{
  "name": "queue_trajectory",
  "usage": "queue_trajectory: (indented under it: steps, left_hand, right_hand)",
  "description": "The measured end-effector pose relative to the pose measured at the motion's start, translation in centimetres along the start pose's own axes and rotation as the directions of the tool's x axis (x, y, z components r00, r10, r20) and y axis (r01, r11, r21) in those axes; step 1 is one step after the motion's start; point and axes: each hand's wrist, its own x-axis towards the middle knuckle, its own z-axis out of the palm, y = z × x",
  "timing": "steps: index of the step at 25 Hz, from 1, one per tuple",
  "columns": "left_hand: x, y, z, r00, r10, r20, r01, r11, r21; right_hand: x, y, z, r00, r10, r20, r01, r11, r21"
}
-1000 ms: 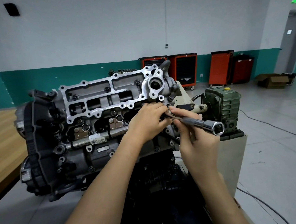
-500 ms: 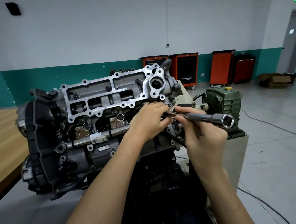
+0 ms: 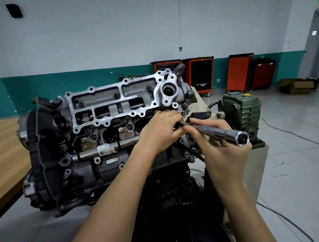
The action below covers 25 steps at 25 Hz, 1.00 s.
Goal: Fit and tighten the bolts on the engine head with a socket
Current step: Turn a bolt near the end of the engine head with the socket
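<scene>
The engine head (image 3: 107,116), grey with a bright machined cover frame, sits tilted on a stand in front of me. Several dark bolts (image 3: 116,95) stand in the frame. My left hand (image 3: 160,132) has its fingers curled at the head's right end, pinching the far tip of a socket wrench (image 3: 221,133). The bolt under that tip is hidden by my fingers. My right hand (image 3: 220,150) grips the chrome shaft of the wrench, whose open hexagonal socket end points toward me at the right.
A green gearbox (image 3: 242,110) stands on a pale pedestal (image 3: 260,163) just right of the engine. A wooden bench (image 3: 3,149) lies to the left. Red tool carts (image 3: 239,71) line the far wall, with a cardboard box (image 3: 297,85) and cables on the floor.
The wrench's near socket end swung up between the first two frames and has come slightly down again now. My left hand has stayed at the head's right end.
</scene>
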Motion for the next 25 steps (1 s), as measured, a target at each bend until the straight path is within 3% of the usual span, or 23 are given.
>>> queue_trajectory:
  steps: [2,5,11,16,21,25]
  left_hand:
    - [0.02,-0.05,0.0,1.0,0.001,0.008,-0.001,1.0,-0.003]
    - [0.01,-0.04,0.01,1.0,-0.015,-0.012,0.015,1.0,-0.007]
    - [-0.01,-0.05,-0.11,1.0,-0.004,0.003,0.004,1.0,0.003]
    - [-0.01,-0.11,-0.04,1.0,-0.019,-0.006,0.019,1.0,-0.001]
    - [-0.03,0.0,0.02,1.0,-0.009,-0.017,0.009,1.0,0.009]
    - [-0.06,-0.05,0.04,1.0,-0.01,-0.001,0.01,1.0,0.001]
  right_hand:
    - [-0.25,-0.31,0.17,0.999,0.026,0.024,-0.027,0.999,0.025]
    - [-0.71,-0.3,0.31,0.99,-0.046,0.131,0.047,0.999,-0.005]
    - [-0.11,-0.29,0.13,0.999,-0.021,0.034,0.021,1.0,-0.003]
    - [-0.7,-0.46,0.67,0.987,-0.104,0.121,0.111,0.993,-0.051]
    - [-0.1,-0.1,-0.1,0.997,-0.077,0.012,0.078,0.994,-0.076]
    - [-0.63,-0.24,0.32,0.992,-0.026,0.124,0.025,1.0,0.009]
